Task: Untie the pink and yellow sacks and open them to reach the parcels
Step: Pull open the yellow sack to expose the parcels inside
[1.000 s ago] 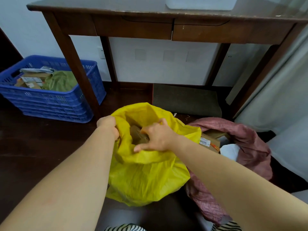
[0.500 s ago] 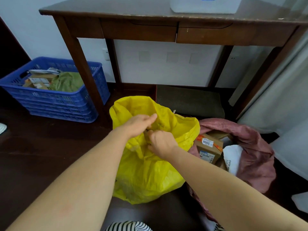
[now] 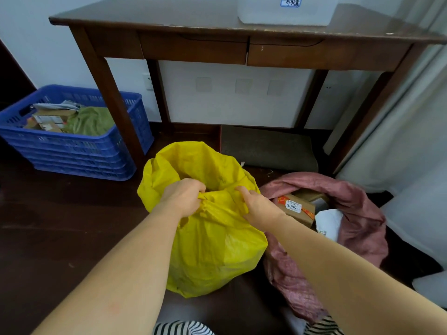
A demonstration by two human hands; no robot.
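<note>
The yellow sack (image 3: 212, 250) stands on the dark floor in front of me with its mouth pulled open. My left hand (image 3: 185, 197) grips the near left of its rim and my right hand (image 3: 257, 204) grips the near right. What lies inside the yellow sack is dark and hidden. To its right the pink sack (image 3: 358, 213) lies open, showing a brown cardboard parcel with a white label (image 3: 296, 209) and a white packet (image 3: 329, 223).
A dark wooden desk (image 3: 242, 44) with two drawers stands behind the sacks, with a white container (image 3: 285, 10) on top. A blue crate (image 3: 72, 148) of parcels and green cloth sits at left. A grey mat (image 3: 266, 148) lies under the desk. Pale curtains (image 3: 411, 117) hang at right.
My hands met at the middle of the yellow sack's mouth half a second ago; now they have spread apart along the near rim, widening the opening. The view has tilted up slightly.
</note>
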